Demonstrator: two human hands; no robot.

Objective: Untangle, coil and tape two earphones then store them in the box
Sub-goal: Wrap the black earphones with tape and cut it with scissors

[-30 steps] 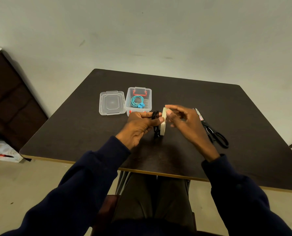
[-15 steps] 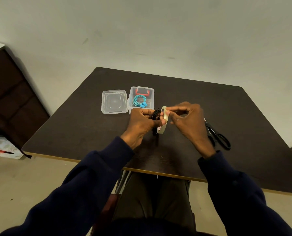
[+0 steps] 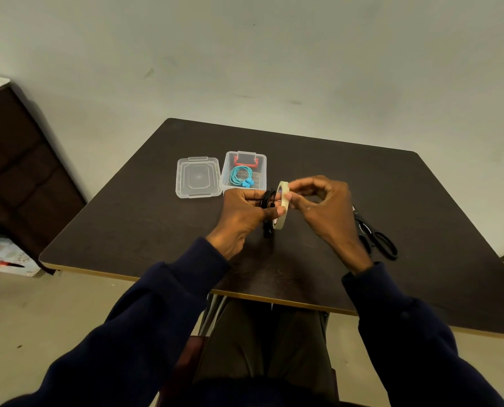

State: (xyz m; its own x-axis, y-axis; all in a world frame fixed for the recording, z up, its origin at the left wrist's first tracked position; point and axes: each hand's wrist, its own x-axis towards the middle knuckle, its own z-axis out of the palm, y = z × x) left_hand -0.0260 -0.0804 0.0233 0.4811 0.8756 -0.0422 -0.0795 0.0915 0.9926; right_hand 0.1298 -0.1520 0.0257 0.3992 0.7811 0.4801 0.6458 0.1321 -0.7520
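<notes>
Since a second ago both hands have lifted a little and drawn closer, and the tape roll has tipped so its face shows more. On the dark table [image 3: 156, 218] the open clear box [image 3: 261, 168] sits at the far side with the teal earphone [image 3: 240, 175] already coiled inside it, its lid [image 3: 197, 177] lying just beside it on the left, and black scissors [image 3: 375, 239] rest near the right wrist. The left hand [image 3: 242, 212] is closed around the coiled black earphone [image 3: 268, 198] and also pinches the tape roll [image 3: 282, 204] against it with thumb and finger. The right hand [image 3: 322, 207] curls its fingertips at the roll's edge, apparently picking for the loose end; whether it has hold of any tape I cannot tell. By my reckoning the second earphone is at the taping step. Next comes drawing out a short strip, cutting it with the scissors, wrapping the coil without letting it spring apart, then boxing it.
</notes>
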